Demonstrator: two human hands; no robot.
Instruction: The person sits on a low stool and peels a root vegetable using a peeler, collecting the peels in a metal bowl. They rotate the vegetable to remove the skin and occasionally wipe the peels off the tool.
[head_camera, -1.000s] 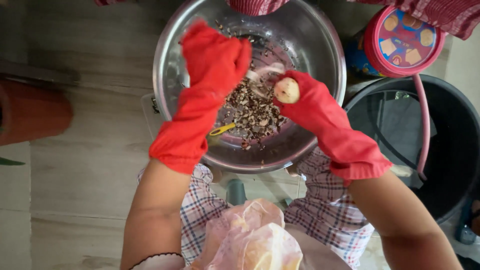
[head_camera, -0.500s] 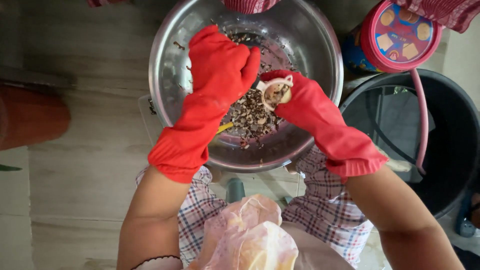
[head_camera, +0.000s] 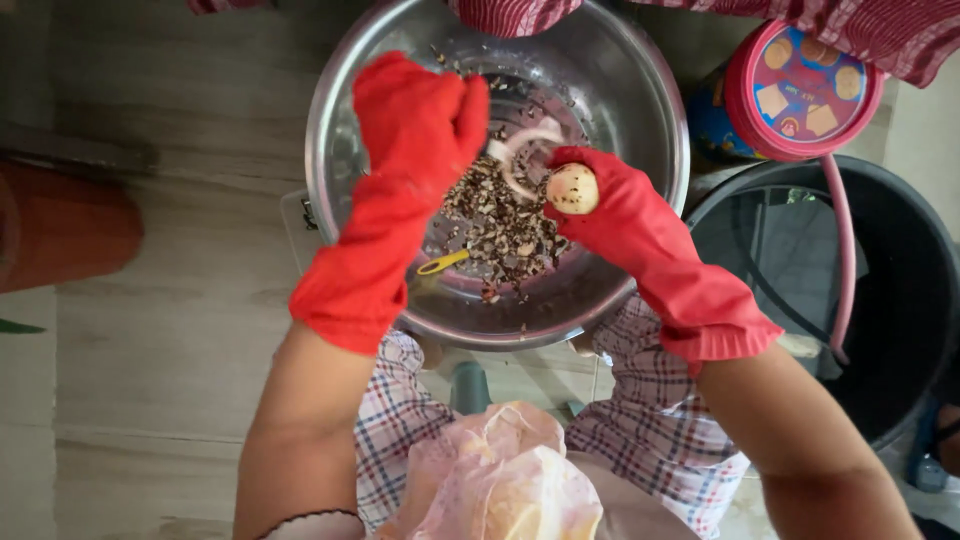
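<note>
Potato (head_camera: 573, 189), pale and half-peeled, is gripped in the right hand (head_camera: 610, 215) fingers over the steel bowl (head_camera: 640, 120) so peelings (head_camera: 500, 230) are caught; a white peeler (head_camera: 520, 150) is clasped by the left hand (head_camera: 415, 125).

bowl (head_camera: 640, 110) rim ringing hands, bucket (head_camera: 900, 300) right

looks like a home kitchen floor setup: wood-look flooring (head_camera: 150, 300), steel bowl (head_camera: 640, 130), black bucket (head_camera: 900, 330), snack tin (head_camera: 800, 90)
</note>
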